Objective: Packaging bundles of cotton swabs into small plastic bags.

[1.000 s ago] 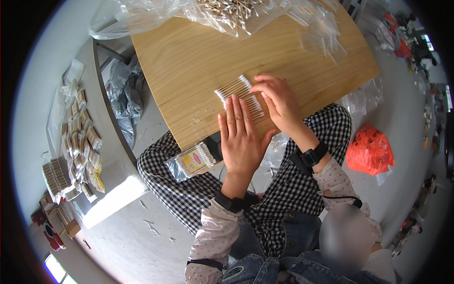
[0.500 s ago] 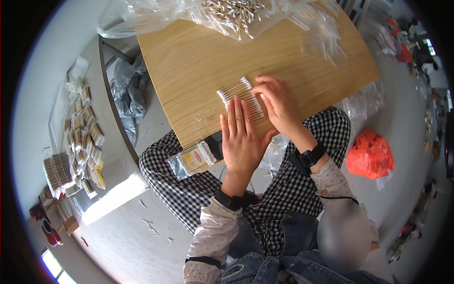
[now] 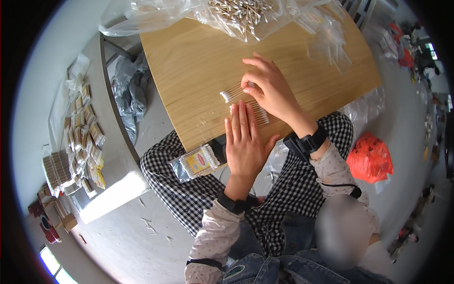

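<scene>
A person in checked trousers sits at a wooden counter (image 3: 198, 71), a clear packet of cotton swabs (image 3: 198, 162) resting on the lap just below its near edge. Nearest the body, the left hand (image 3: 245, 142) lies flat and released, fingers together and pointing away, its fingertips pressing the near side of a row of cotton swabs (image 3: 261, 115) laid side by side on the counter. Just beyond, the right hand (image 3: 268, 87), a dark watch (image 3: 306, 142) at its wrist, is curled over the far part of the row and pinches a small bunch of swabs (image 3: 231, 93) whose white tips jut toward the person's left. The sticks' long axes run roughly left to right with a slight slant, across the line of the left fingers; the right hand is the nearer to the loose bunch. Farther off, a clear plastic bag of loose swabs (image 3: 239, 12) sits at the counter's far edge. A red bag (image 3: 370, 158) lies on the floor to the right.
</scene>
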`<state>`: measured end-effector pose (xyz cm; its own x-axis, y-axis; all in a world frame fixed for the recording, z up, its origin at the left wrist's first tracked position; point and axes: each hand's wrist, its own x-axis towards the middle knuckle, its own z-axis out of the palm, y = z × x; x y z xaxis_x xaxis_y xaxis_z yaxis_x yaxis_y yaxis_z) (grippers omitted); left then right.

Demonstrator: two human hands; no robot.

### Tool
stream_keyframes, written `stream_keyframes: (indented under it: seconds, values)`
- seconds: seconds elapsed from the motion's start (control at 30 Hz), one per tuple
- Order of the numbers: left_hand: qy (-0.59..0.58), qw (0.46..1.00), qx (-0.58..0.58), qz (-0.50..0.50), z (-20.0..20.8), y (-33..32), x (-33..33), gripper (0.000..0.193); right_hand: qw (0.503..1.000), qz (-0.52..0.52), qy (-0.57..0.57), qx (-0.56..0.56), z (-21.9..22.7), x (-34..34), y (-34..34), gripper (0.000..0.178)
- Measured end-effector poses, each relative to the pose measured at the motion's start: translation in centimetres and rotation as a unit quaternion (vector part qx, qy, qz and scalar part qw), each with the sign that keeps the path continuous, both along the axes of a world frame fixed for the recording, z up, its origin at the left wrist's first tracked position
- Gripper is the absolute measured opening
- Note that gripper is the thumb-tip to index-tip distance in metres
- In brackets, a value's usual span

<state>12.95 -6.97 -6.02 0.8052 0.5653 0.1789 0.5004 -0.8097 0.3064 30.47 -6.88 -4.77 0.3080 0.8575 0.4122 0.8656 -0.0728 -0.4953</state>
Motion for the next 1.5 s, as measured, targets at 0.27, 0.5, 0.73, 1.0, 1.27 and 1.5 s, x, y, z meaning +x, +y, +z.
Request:
stream_keyframes:
  seconds: [0.27, 0.5, 0.73, 1.0, 1.27, 1.5]
  values:
    - [-0.006, 0.998, -0.062, 0.010, 2.1, 0.0, -0.6, 0.100, 0.999, -0.035, -0.009, -0.015, -0.2, 3.0, -0.7, 0.011]
    - [0.043, 0.998, -0.028, -0.020, 2.4, 1.8, -1.1, 0.103, 0.968, -0.127, 0.187, 0.105, -0.6, -0.7, -5.4, 0.019]
    - [-0.003, 0.993, -0.107, -0.037, 2.1, 2.2, -3.1, 0.098, 0.903, -0.119, 0.386, 0.144, -0.8, -3.7, -7.6, 0.019]
    - [-0.418, 0.777, -0.437, 0.174, 2.4, 0.4, -2.2, 0.083, 0.917, -0.100, 0.367, 0.121, -0.5, -3.8, -6.5, 0.023]
    - [-0.503, 0.708, -0.455, 0.195, 1.7, -0.5, -0.3, 0.074, 0.997, -0.064, 0.024, -0.044, -1.1, -6.4, -2.0, 0.044]
    - [-0.542, 0.684, -0.460, 0.164, 1.6, -1.1, 1.2, 0.072, 0.995, -0.029, -0.064, -0.076, -1.6, -7.1, -0.8, 0.059]
